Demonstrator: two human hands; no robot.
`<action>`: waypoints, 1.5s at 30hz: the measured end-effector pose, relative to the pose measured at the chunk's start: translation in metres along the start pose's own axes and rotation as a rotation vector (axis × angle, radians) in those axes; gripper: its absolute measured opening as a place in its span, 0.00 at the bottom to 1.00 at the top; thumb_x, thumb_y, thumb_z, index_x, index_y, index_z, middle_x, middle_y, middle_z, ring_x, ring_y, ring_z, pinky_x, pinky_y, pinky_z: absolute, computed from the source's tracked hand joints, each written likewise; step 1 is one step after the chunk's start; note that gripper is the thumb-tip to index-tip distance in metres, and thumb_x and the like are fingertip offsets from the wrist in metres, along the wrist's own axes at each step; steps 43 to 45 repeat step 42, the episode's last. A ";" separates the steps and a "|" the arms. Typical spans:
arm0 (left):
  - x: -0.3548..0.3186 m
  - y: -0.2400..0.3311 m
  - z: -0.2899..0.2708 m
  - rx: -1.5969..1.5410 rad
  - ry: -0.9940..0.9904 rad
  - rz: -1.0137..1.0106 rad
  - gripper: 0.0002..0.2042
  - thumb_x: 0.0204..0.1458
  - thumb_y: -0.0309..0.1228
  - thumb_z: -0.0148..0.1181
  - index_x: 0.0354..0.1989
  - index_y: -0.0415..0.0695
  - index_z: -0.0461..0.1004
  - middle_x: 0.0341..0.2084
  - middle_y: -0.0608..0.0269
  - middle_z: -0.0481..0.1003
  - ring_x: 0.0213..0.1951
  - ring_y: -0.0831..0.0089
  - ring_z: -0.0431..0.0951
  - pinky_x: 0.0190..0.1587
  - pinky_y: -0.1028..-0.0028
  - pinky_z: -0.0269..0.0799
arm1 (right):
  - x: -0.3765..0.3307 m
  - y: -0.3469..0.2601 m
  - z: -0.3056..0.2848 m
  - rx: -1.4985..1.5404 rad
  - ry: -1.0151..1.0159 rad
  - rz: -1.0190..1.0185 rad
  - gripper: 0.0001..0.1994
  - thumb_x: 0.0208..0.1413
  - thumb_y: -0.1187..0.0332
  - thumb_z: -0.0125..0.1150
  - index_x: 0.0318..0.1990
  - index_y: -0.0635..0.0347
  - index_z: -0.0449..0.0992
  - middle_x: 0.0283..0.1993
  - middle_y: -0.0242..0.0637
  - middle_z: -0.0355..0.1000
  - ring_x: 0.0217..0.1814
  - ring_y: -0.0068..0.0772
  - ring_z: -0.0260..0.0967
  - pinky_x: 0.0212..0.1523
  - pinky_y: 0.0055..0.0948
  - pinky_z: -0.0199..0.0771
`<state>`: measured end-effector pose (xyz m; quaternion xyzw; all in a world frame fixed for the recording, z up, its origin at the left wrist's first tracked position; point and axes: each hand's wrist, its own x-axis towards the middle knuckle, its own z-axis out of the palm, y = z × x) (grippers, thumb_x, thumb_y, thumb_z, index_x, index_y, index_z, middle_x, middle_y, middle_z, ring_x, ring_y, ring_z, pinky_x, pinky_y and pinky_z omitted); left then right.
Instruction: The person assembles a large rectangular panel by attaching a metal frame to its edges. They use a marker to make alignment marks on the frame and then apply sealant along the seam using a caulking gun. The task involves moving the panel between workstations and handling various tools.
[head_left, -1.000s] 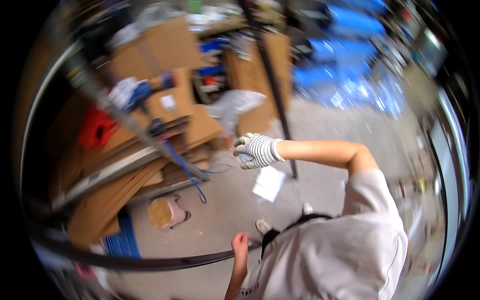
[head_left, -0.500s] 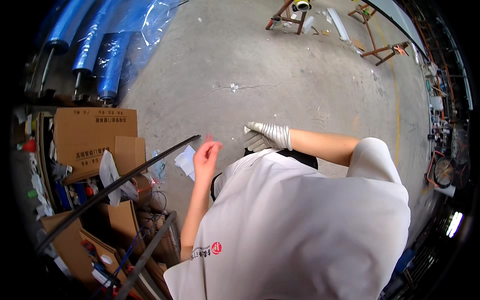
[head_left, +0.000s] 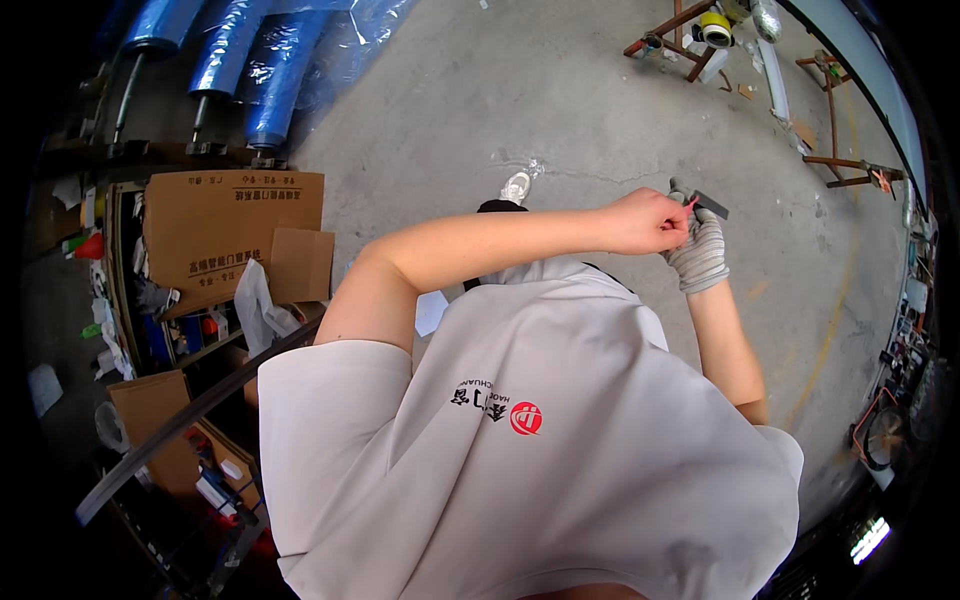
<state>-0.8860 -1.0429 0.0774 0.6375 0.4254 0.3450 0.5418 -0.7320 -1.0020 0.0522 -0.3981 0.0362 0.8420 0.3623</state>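
My left hand [head_left: 648, 222] is bare and reaches across to the right, its fingers closed in a pinch against the other hand. What it pinches is hidden, though a thin pinkish-red bit shows by the fingertips. My right hand [head_left: 702, 258] wears a grey-white striped glove and is closed around a small dark grey flat piece [head_left: 711, 205]. That piece has a straight edge and sticks out to the right beyond the gloved fingers. Both hands meet above the concrete floor, in front of my right side.
Cardboard boxes [head_left: 235, 225] and a white plastic bag [head_left: 262, 300] are at left, crossed by a long dark strip [head_left: 200, 408]. Blue film rolls [head_left: 228, 50] stand far left. Brown trestles [head_left: 668, 40] stand far right. My white shoe [head_left: 516, 187] is on the floor.
My left hand has swung from the left across to the right hand. The gloved right hand has moved right and away from my body, and the dark grey piece now shows in it.
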 end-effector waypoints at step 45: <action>0.425 0.198 -0.046 -0.398 -1.115 0.610 0.10 0.38 0.36 0.62 0.27 0.44 0.80 0.23 0.63 0.78 0.31 0.65 0.78 0.35 0.65 0.71 | 0.276 -0.368 0.042 -0.300 0.230 0.008 0.17 0.60 0.51 0.41 0.38 0.56 0.66 0.13 0.20 0.49 0.11 0.18 0.42 0.14 0.22 0.46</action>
